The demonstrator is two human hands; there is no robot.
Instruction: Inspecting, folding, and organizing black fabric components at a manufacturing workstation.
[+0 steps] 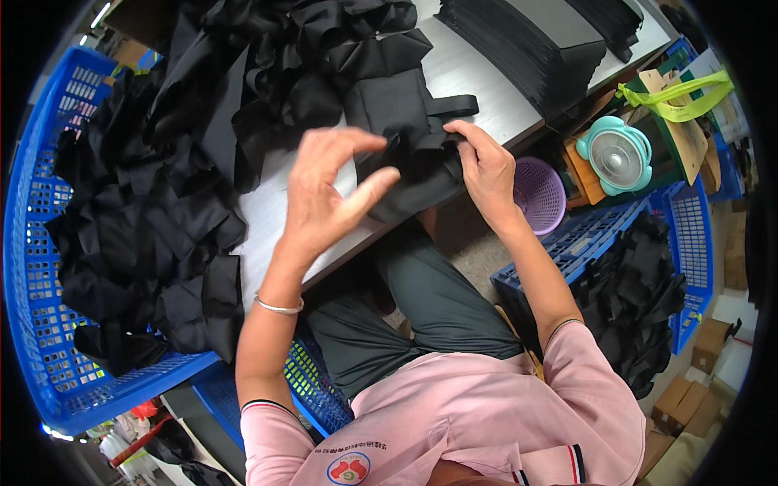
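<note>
Between the hands, a black fabric piece [423,180] is lying at the near edge of the table [271,190]. The right hand [489,168] is pinching its right side between thumb and forefinger; the left hand [318,193] is hovering released at its left, thumb and fingers spreading apart.

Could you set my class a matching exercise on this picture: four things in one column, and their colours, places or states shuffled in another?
Things:
1. Small fan
2. Round basket
3. Left hand
4. Black cloth piece

Descriptions:
A. Touched by the right hand
B. Open
C. Turquoise casing
D. Purple

Right pairs: 1-C, 2-D, 3-B, 4-A
</note>
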